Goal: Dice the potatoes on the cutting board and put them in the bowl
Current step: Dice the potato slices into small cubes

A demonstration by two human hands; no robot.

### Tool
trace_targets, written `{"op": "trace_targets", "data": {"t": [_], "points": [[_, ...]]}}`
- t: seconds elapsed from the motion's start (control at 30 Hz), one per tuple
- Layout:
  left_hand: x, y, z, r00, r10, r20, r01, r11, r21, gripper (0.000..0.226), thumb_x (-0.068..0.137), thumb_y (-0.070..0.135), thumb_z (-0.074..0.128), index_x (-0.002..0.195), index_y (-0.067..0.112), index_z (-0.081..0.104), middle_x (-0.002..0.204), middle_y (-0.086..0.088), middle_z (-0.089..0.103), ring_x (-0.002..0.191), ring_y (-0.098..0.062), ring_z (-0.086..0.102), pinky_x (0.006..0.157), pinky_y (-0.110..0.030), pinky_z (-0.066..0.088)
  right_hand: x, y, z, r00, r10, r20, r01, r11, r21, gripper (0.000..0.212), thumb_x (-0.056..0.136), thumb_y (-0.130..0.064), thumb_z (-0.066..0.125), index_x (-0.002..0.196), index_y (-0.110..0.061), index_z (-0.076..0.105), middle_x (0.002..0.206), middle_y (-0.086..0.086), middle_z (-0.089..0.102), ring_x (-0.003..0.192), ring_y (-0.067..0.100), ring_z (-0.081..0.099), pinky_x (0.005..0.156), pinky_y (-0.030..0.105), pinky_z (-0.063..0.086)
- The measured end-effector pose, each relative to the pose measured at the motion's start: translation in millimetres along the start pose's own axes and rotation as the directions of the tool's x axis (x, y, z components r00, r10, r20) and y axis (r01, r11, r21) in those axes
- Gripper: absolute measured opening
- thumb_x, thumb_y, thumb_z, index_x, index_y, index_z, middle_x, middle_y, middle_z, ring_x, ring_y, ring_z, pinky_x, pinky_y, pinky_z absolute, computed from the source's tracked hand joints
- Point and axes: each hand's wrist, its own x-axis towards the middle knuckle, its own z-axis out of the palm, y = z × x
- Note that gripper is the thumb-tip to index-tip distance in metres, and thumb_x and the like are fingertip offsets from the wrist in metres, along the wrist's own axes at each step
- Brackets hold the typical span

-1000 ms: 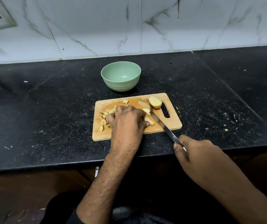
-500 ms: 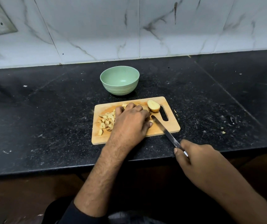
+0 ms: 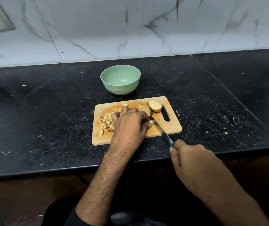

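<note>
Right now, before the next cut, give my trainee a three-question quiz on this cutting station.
1. True or false: the green bowl already holds diced potato.
2. Multiple choice: where does the potato half lie on the wooden cutting board? A) at the near left corner B) at the far right, beside the handle slot C) under the left hand
3. Fill in: the right hand grips the ____, whose blade tip meets the piece held under the left hand.

Key
1. False: it shows nothing inside; the diced pieces lie on the board's left part.
2. B
3. knife
</note>
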Motion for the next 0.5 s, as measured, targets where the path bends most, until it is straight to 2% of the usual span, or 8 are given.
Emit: {"op": "trace_targets", "data": {"t": [0.17,0.3,0.5], "points": [[2.1,0.0,-1.0,1.0,0.003,0.0,-0.003,1.0,0.008,0.023,0.088,0.051,0.066,0.105,0.035,0.069,0.105,0.017,0.058,0.115,-0.012,0.038,0.082,-0.033,0.012,2.0,2.2,-2.5,1.0,0.024,-0.007,-0.024,1.0,-0.006,0.025,0.104,-0.046,0.025,0.091,-0.03,0.038,0.073,-0.007,0.05,0.074,0.017,0.054,0.066,0.033,0.048],[2.5,0.5,-0.2,1.0,-0.005,-0.01,0.005,1.0,-0.001,0.024,0.087,0.052,0.066,0.103,0.035,0.069,0.105,0.017,0.06,0.115,-0.012,0.038,0.081,-0.033,0.013,4.4,4.5,-2.8,1.0,0.013,0.006,-0.013,0.999,-0.044,0.022,0.105,-0.044,0.025,0.092,-0.03,0.036,0.072,-0.007,0.048,0.069,0.016,0.049,0.061,0.03,0.042],[0.6,1.1,0.2,1.0,-0.009,-0.015,0.008,1.0,-0.008,0.025,0.089,0.053,0.064,0.105,0.034,0.069,0.107,0.016,0.059,0.116,-0.011,0.037,0.081,-0.032,0.011,2.4,1.1,-5.7,1.0,-0.001,0.031,0.003,0.998,-0.069,0.018,0.105,-0.044,0.024,0.096,-0.031,0.033,0.072,-0.008,0.045,0.071,0.016,0.051,0.062,0.029,0.043]]}}
